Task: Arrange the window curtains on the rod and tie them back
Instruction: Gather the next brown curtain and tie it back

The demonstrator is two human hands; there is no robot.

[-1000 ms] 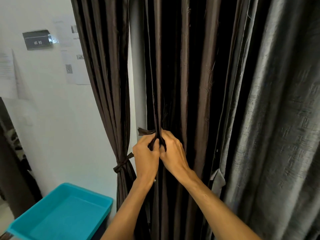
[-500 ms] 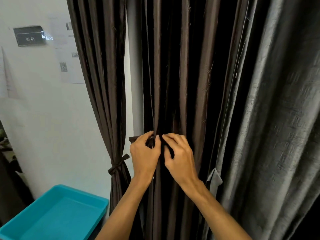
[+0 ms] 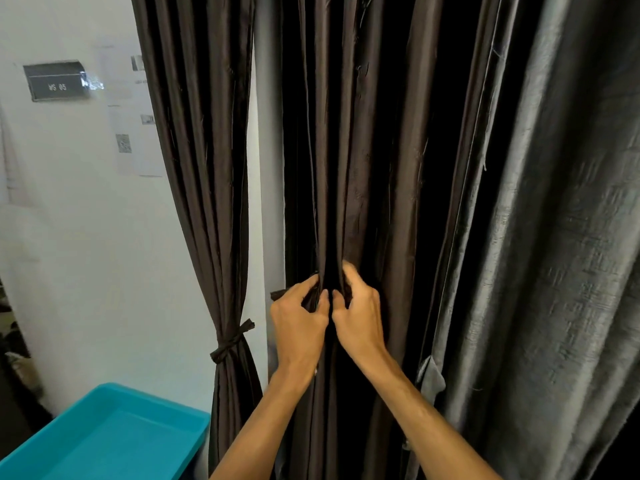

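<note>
1. One panel looks finished. The left brown curtain is gathered into a narrow bundle against the white wall. Its knotted tie-back cinches it, with a short end sticking out to the side.
2. We are working on the middle brown curtain, which hangs in long straight folds. Our hands meet at its front, a little higher than the knot on the finished panel.
3. Our left hand has its fingers curled and pinches a dark fabric strip, whose free end pokes out just left of the hand.
4. Our right hand sits just beside the left, thumbs almost touching. Its fingers are curled too, pinching dark fabric at the same spot. We cannot tell whether that is the strip's other end or a fold of the curtain.
5. We judge this tie as begun but not made. The folds run straight above and below our hands, with no waist drawn in and no knot visible. Whether the strip already passes behind the panel is hidden.
6. What we think is left is to draw the strip tight, knot it, and check that the bundle hangs like the finished one.
7. The grey curtain on the right hangs loose with no tie that we can see. We cannot say whether it belongs to the job.
8. The rod is out of view, so we cannot judge how the curtains sit on it.
</note>
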